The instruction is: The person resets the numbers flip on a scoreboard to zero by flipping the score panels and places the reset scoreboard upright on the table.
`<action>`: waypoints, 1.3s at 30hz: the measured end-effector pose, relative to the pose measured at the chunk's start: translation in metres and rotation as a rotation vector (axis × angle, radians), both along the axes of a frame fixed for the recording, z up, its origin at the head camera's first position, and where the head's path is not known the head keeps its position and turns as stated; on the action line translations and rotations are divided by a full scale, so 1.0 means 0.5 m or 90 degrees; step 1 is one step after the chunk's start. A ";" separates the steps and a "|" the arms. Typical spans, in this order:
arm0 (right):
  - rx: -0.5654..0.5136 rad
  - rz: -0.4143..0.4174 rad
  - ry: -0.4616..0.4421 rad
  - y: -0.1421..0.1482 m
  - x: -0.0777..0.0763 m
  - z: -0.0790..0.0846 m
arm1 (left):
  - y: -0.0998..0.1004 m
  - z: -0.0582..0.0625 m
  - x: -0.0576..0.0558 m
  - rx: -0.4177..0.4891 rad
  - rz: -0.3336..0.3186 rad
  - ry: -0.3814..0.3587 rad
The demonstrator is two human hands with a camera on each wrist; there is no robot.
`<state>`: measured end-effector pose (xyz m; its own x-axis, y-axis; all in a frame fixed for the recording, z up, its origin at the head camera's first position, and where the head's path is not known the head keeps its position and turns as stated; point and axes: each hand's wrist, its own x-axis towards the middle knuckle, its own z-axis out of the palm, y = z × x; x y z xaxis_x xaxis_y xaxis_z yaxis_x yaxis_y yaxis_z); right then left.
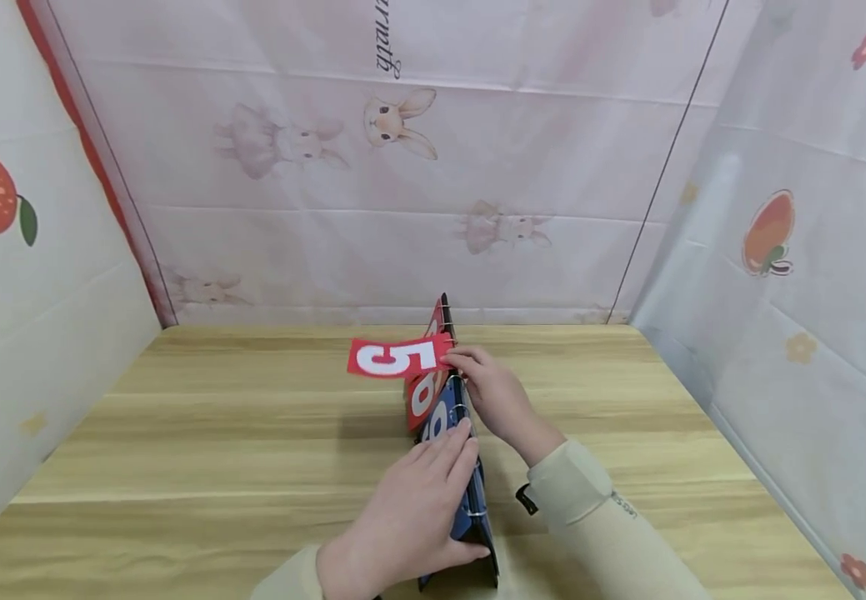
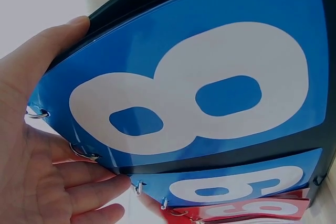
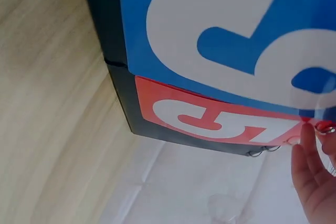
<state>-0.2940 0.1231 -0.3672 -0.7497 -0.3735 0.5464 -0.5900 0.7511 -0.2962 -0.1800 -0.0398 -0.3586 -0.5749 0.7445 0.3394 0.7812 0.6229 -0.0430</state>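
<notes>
A flip scoreboard with a black stand (image 1: 491,558) stands on the table like a tent, with number cards hung on metal rings. My left hand (image 1: 417,508) holds its near end across the top edge, thumb apart from the fingers. Close below that hand hangs a blue card with a white 8 (image 2: 178,30). My right hand (image 1: 503,396) pinches a red card with a white 5 (image 1: 395,357) near the rings, and the card sticks out to the left. Other red cards (image 1: 422,400) and blue cards (image 3: 136,35) hang beside it.
The scoreboard stands on a wood-grain table (image 1: 215,450). Behind it hangs a pale cloth with rabbits (image 1: 327,250), and white cloth walls with printed fruit (image 1: 800,300) close off both sides.
</notes>
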 end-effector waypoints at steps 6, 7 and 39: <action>0.088 0.003 -0.015 -0.010 0.003 0.009 | -0.002 -0.004 -0.001 0.013 -0.003 0.005; 0.100 0.004 -0.016 -0.010 0.003 0.011 | -0.002 -0.003 -0.002 0.013 -0.003 0.006; -0.337 0.067 -0.321 0.057 -0.022 -0.061 | 0.002 -0.003 0.003 0.000 0.000 0.004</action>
